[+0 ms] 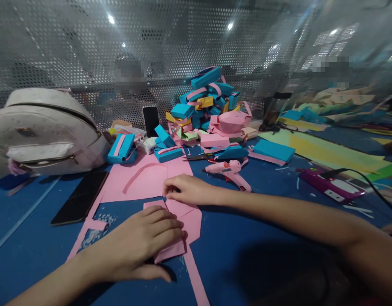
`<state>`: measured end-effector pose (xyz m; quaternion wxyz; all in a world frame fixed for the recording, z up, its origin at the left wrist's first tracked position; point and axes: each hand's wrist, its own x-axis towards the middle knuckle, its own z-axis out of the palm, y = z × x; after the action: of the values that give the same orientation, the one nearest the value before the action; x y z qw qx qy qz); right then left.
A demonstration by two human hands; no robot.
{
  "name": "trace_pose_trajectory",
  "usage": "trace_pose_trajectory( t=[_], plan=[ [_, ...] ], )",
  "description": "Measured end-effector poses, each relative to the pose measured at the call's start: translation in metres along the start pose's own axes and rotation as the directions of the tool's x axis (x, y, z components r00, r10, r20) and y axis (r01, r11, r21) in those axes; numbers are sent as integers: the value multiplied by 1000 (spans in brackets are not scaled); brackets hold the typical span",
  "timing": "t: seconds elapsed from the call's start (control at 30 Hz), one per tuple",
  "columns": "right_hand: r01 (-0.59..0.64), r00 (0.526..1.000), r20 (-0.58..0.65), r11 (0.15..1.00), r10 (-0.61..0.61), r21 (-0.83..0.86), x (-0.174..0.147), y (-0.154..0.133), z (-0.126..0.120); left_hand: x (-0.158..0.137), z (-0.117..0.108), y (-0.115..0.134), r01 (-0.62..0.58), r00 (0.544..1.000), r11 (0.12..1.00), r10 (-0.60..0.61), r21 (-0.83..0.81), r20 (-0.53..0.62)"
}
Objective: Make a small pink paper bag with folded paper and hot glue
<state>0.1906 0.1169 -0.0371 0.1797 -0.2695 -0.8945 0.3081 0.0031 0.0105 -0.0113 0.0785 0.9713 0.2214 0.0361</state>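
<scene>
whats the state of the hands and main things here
Left hand, palm down, fingers extended
Right hand, fingers curled, grip unclear
Pink folded paper, creased, partly under left hand
Pink plastic glue gun, lying on its side
White zippered backpack, upright
Black rectangular phone near backpack, flat, screen dark
Black rectangular phone at back, upright, screen dark
Blue rectangular paper boxes, heaped

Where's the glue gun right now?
In the head view, the pink glue gun lies on the blue table right of centre, beyond the right forearm, with the scissors just behind its nozzle.
</scene>
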Motion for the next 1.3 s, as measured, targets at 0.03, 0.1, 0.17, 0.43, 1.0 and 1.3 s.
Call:
trace_pose_trajectory(
  t=[0.03, 0.1, 0.17, 0.43, 1.0, 1.3],
  plan=[
    [8, 1000, 21, 1000, -9, 12, 0, 0, -1, 1, -2, 0, 8, 1000, 1000, -8, -12, 7],
    [22, 998, 52, 999, -24, 37, 0, 1, -4, 1, -5, -1, 17, 1000, 1000, -17, -25, 17],
    [30, 998, 62, 998, -34, 57, 1, 2, -6, 1, -4, -1, 9, 1000, 1000, -9, -8, 14],
    [64, 997, 34, 995, -67, 82, 4, 4, -9, -10, 12, -9, -38, 997, 990, 47, 132, -63],
    [24, 999, 23, 997, -26, 79, 3, 5, -5, -16, 8, -19, -69, 997, 975, 71, 210, -1],
    [-24, 999, -27, 997, 26, 77, 4, 7, 5, -17, 10, -21, -74, 997, 984, 75, 163, -4]
  ],
)
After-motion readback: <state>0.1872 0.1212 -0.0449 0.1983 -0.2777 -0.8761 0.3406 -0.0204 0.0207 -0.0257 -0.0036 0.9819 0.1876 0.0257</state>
